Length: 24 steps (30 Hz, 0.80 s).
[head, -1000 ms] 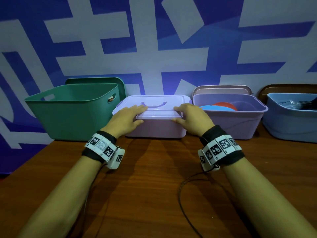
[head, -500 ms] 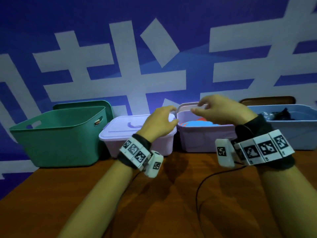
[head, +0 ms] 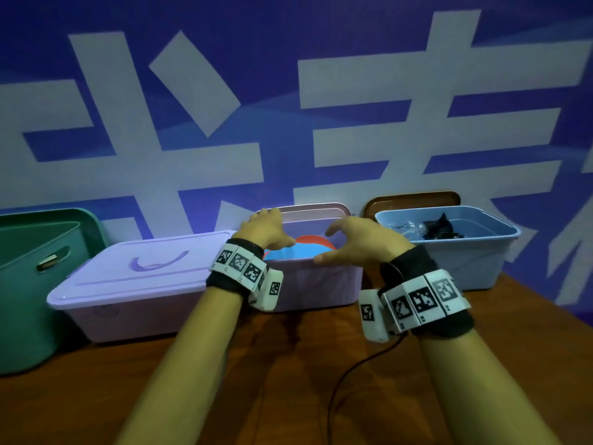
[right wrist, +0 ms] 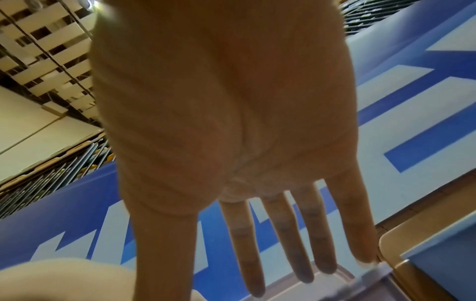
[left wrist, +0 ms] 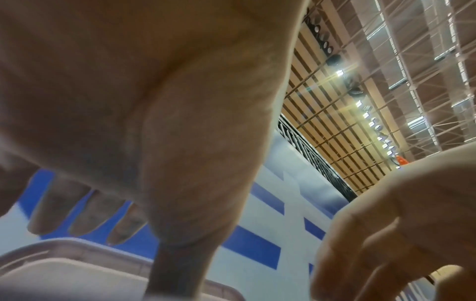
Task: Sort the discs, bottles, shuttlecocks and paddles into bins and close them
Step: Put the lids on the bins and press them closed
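- Head: I've got both hands over the open purple bin [head: 321, 284], left hand [head: 266, 231] and right hand [head: 359, 240] empty, fingers loose. Discs [head: 298, 248] sit inside, between them. Its lid [head: 316, 209] leans on the wall just past the fingertips.
- Left wrist: fingers [left wrist: 90, 213] straight, above the lid [left wrist: 64, 264].
- Right wrist: fingers [right wrist: 283, 234] spread, holding nothing; blue bin [right wrist: 438, 254] to their right.

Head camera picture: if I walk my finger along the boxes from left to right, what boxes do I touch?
Green bin → closed lilac box with its lid on → open purple bin holding discs → open light blue bin.
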### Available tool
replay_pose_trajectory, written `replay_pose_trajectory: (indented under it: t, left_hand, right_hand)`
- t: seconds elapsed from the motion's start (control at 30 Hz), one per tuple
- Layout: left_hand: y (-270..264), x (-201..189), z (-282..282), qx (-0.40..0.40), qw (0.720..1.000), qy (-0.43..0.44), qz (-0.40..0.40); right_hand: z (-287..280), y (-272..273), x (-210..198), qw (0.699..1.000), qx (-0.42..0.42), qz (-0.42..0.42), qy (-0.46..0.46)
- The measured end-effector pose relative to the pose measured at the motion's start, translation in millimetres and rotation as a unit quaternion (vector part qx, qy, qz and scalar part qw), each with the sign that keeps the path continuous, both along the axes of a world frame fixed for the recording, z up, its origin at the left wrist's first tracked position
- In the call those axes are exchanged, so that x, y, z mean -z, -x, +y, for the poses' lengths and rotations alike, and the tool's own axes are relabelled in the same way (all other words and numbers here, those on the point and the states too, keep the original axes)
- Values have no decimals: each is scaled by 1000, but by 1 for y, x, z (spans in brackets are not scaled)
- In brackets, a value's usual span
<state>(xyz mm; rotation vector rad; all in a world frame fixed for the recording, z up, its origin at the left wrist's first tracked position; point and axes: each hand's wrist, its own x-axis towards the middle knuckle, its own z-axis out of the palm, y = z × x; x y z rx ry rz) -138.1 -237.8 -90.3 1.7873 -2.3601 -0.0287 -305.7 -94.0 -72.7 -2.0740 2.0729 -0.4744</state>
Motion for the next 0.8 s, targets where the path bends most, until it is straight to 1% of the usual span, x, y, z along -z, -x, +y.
replay_pose_trajectory:
  t: [0.1,0.23,0.37,0.43,0.5,0.67,0.8]
  left_hand:
    - [-7,11,-8,-21,1000,-19,8]
    - [-11,25,-20,-8,997,-24,72]
    - [-7,35,-23,-23,992,21,120]
    - [-7,36,-26,-27,992,25,123]
    - [-8,35,-26,-24,994,24,108]
    - [-13,34,-27,-31,990,89,108]
    - [-13,33,-27,-31,991,79,102]
  right_hand:
    - [-4,-3,6,1000,-7,-7,-23]
    - [-12,-2,14,1000,4,0,-24]
    - [-11,7,15,999,36,-10,3]
    - [-11,11,17,999,46,-4,16]
    - [-12,14,17,999,49,1,21]
    - [-13,13,19,999,52,-2,15]
    - [-15,11,25,997,56,24,38]
